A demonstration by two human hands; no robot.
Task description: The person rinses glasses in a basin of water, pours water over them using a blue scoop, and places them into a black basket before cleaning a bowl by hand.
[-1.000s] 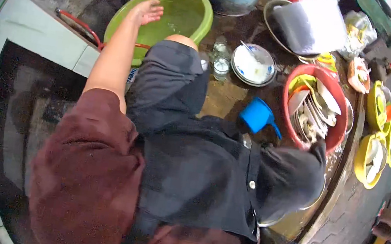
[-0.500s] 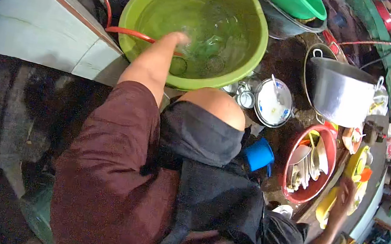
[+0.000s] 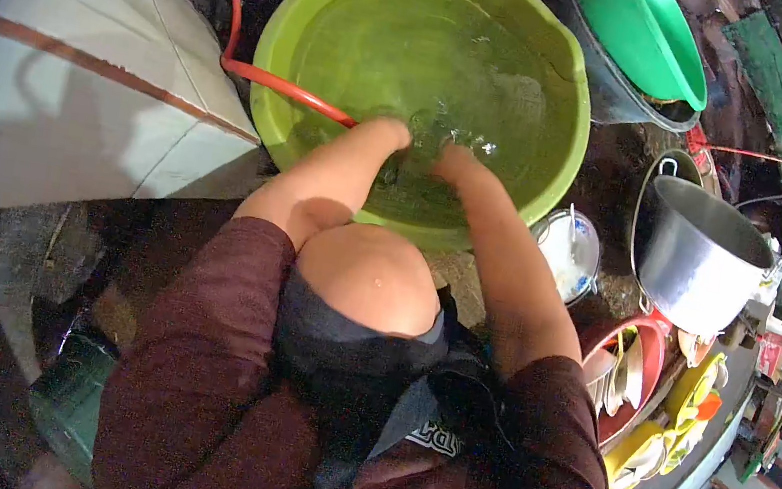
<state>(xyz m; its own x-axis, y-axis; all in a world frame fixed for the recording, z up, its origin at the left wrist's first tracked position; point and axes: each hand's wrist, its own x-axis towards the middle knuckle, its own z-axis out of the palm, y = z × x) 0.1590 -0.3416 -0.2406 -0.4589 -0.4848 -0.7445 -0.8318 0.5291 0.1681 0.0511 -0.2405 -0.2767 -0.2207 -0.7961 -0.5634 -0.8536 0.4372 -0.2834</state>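
Note:
A large olive-green basin [image 3: 272,90] of water stands in front of my knees. Both my left hand [image 3: 394,132] and my right hand [image 3: 454,159] dip into it, close together near its front side. Ripples and glare hide the fingers, so I cannot see whether they hold anything. A red hose [image 3: 293,88] runs over the left rim and ends by my left wrist. Dim dark shapes show underwater beside the hands, too blurred to name.
Right of the basin are a plate with a spoon [image 3: 566,256], a big metal pot [image 3: 701,266] and a red basin of dishes [image 3: 654,360]. Yellow dishes [image 3: 643,454] lie farther right. A bright green tub [image 3: 649,40] rests in a dark one behind. A tiled ledge [image 3: 191,159] borders the left.
My right hand has come from the yellow dishes at the right into the water beside my left hand. The view has shifted, and my arm and body now cover the blue mug.

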